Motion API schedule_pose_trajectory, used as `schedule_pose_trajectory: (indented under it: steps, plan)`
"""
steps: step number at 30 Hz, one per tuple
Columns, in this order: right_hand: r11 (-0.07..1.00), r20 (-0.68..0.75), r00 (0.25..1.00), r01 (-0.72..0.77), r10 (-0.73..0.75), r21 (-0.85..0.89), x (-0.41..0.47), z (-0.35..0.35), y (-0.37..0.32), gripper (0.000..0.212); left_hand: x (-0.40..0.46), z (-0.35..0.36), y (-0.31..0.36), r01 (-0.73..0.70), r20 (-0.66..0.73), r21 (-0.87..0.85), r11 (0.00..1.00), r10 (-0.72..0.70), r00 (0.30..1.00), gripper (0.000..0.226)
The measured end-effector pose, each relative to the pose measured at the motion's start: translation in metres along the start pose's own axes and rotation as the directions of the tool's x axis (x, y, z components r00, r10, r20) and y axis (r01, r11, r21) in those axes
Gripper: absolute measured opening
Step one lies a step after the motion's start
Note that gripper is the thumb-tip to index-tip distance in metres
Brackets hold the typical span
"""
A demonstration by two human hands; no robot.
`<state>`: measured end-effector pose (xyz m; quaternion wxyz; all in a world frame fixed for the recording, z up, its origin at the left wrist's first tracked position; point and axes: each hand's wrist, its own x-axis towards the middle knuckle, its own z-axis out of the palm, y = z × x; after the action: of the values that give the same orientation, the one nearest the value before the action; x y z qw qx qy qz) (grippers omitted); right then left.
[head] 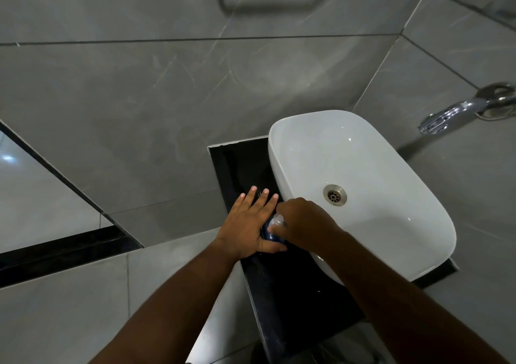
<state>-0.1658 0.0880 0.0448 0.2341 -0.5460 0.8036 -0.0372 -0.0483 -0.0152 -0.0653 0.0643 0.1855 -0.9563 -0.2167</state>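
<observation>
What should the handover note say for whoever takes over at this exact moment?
Left hand: fingers straight, flat against the side of the blue bottle, thumb in front of it.
Right hand: curled over the bottle's clear top.
The bottle is at the black counter, just left of the white basin. No water runs from the tap.
Done: bottle steadied and gripped.
Left: probably working the top. Whether it is being opened or pressed cannot be told.
</observation>
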Motion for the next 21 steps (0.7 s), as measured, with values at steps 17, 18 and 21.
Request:
schedule_pose_trajectory:
  steps: [17,18,21]
  plan:
    - [0.995,0.025,0.996,0.086,-0.087,0.046,-0.0028,-0.0039,0.0004,0.049,-0.0005,-0.0006,-0.0013,0.000,0.012,-0.041,0.999,0.000,1.000,0.116]
    - [0.996,0.022,0.997,0.067,-0.068,0.060,-0.0024,-0.0022,0.0006,0.049,-0.0003,-0.0006,-0.0015,0.003,0.016,-0.037,0.999,-0.003,1.000,0.117]
    - [0.998,-0.099,0.994,0.059,-0.056,0.028,-0.0013,-0.0029,0.0016,0.040,-0.0004,-0.0011,-0.0016,0.005,0.020,-0.024,1.000,-0.005,1.000,0.117]
